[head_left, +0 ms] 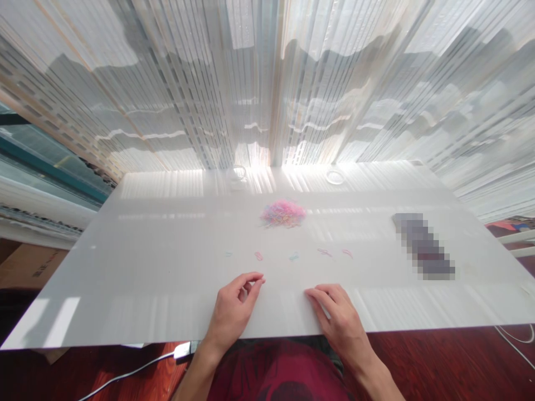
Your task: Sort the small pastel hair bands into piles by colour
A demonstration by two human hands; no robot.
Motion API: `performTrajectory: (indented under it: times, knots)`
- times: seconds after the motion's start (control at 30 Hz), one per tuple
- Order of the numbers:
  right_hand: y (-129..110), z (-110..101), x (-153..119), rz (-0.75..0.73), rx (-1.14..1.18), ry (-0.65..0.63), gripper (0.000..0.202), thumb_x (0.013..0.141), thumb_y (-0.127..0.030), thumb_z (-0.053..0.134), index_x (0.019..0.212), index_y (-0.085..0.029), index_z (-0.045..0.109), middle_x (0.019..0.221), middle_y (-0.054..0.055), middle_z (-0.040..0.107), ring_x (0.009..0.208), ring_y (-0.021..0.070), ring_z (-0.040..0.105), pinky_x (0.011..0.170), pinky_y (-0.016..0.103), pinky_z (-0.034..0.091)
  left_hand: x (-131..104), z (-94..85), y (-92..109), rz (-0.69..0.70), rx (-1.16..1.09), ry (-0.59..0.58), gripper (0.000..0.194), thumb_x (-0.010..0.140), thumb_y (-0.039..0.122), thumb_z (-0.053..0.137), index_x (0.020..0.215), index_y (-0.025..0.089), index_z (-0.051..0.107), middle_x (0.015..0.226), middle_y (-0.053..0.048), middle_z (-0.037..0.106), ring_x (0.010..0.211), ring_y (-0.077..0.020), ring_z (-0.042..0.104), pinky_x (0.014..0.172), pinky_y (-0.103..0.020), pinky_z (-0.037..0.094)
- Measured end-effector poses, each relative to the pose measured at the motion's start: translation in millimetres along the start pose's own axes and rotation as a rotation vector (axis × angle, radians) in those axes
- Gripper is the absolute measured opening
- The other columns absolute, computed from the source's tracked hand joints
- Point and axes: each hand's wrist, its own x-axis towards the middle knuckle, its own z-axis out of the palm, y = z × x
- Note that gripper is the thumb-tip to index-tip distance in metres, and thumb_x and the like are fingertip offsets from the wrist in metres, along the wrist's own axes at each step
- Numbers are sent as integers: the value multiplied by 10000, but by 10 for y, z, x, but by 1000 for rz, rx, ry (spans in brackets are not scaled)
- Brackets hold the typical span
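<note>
My left hand (234, 303) is over the near part of the white table (167, 273), its thumb and forefinger tips pinched together. Anything between those tips is too small to make out. To its right, my right hand (336, 312) has its fingers bent and pressed together, thumb against fingertips; what they hold, if anything, is hidden. Beyond both hands runs a loose row of small thin pieces like little elastic bands: a teal one (228, 254), a pink one (258, 256), another teal group (293, 257) and pink ones (325, 253). Farther back lies a multicoloured heap of similar pieces (284, 214).
A blurred-out dark oblong object (424, 246) lies on the table's right side. Two clear rings (335, 177) rest near the back edge, before a striped sheer curtain (267, 83). A white cable (129, 374) with a plug hangs below the front edge, at left.
</note>
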Motion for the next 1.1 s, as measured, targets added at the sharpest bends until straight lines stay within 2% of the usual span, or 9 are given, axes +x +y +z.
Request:
performTrajectory:
  times: [0.23,0.4,0.6,0.73,0.87,0.97,1.1]
  knots:
    - [-84,1,93,-20,74,41,278,1000,-85,511,1180,-239,655,932,69,667,864,214,651,744,365,589,-30,161,116,52,-26,-82,246,944,402,640,982,205,782,715,-2,711,536,-115,520,542,-218,491]
    - [-177,29,166,-48,135,100,304,987,-72,524,1195,-246,662,914,66,674,831,196,657,723,343,596,-31,184,131,56,-35,-43,226,933,391,647,951,209,780,705,10,701,546,-110,530,552,-207,491]
    - [-214,104,221,-108,153,31,291,970,-36,523,1145,-223,661,922,63,686,829,194,646,717,338,582,-14,107,100,4,-23,-13,237,922,418,657,947,214,775,755,6,744,564,-112,538,576,-211,494]
    - [-176,92,205,-60,171,4,278,985,-69,531,1184,-222,649,958,72,691,871,208,655,747,350,588,-33,122,62,-61,-89,-55,261,928,440,652,972,213,773,877,-19,800,615,-126,595,611,-224,514]
    - [-208,59,220,-2,214,1,253,996,-111,540,1183,-232,659,977,71,689,902,204,669,785,342,601,-56,174,68,-99,-124,-87,281,938,454,641,988,213,776,869,-20,802,612,-130,617,590,-227,508]
    - [-284,34,262,54,275,6,197,991,-180,586,1157,-237,675,990,68,694,903,197,682,788,328,611,-73,196,103,-52,-101,-109,244,946,424,642,985,227,780,841,-1,793,615,-123,611,596,-219,502]
    - [-383,6,337,57,348,-6,186,973,-235,640,1156,-230,668,994,63,715,885,186,683,762,304,606,-105,202,142,89,-52,-152,157,952,332,653,980,242,778,845,19,783,612,-104,598,614,-204,498]
